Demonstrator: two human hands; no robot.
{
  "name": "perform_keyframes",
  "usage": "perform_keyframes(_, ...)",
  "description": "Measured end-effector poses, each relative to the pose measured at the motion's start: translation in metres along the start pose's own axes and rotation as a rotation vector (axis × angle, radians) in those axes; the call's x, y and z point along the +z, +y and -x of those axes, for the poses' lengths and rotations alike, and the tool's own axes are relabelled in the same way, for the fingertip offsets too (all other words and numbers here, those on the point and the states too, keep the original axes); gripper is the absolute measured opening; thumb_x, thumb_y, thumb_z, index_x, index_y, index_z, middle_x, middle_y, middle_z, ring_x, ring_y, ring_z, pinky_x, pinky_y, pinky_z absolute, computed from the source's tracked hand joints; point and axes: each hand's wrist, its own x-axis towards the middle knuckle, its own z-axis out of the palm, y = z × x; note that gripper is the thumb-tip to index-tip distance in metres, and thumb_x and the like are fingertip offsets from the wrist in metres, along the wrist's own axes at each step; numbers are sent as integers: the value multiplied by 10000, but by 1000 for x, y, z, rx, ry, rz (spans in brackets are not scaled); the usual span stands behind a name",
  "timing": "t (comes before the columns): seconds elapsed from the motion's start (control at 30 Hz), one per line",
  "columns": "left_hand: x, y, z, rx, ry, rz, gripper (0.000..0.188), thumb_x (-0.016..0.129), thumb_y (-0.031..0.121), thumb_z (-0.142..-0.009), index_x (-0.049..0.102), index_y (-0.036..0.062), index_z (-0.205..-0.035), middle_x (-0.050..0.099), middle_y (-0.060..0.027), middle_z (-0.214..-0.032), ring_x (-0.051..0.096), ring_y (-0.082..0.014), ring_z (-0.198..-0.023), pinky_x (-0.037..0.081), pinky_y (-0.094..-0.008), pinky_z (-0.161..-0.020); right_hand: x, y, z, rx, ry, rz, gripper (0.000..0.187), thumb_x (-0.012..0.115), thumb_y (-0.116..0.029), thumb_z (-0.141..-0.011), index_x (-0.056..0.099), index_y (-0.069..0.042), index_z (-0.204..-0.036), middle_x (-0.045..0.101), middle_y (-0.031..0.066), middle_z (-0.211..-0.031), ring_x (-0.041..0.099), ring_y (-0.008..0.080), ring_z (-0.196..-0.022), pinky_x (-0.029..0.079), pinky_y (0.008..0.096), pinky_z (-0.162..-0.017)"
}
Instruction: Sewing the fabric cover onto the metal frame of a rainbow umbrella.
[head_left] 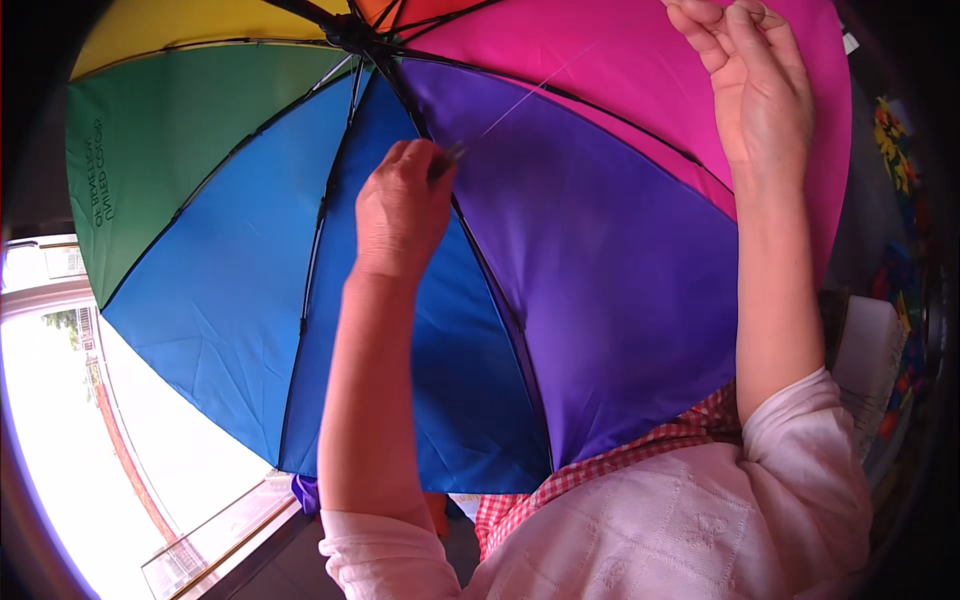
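- Spanning the frame from left to upper right, an open umbrella of thin, rainbow-coloured fabric (600, 270) shows its underside; the cloth looks light, soft and somewhat slippery, likely to sway if nudged.
- Left of centre, slim, black, jointed ribs (303, 326) seem stiff lengthwise but bendable under sideways force, best steadied near a joint.
- At upper centre, the dark, knobbed hub (350, 33) appears the sturdiest place to take hold.
- Below and right of it, the left hand (402, 212) curls its fingers around a small, dark object (452, 156).
- Beyond it, a fine, pale thread (510, 115) slants toward upper right, probably easy to snap or tangle; a fingertip pinch would suit it.
- At upper right, the right hand (755, 85) bends its fingers at the frame's edge; whether they grip the thread cannot be told.
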Motion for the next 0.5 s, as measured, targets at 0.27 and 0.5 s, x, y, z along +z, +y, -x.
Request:
perform_keyframes(0.27,-50,14,-14,220,-278,-464,108,598,82,-844,639,24,-925,624,-117,-885,614,-320,-863,507,-397,-774,-18,34,-11,151,-596,-1284,97,453,-153,-990,518,-86,-965,652,104,-847,661,266,-920,532,370,-856)
perform_keyframes(0.5,-23,2,-5,266,-253,-596,104,579,98,-863,636,46,-933,628,-142,-864,610,-329,-866,507,-406,-747,7,-20,34,-27,-80,166,99,437,-129,-991,508,-66,-962,647,107,-836,663,261,-910,543,346,-810)
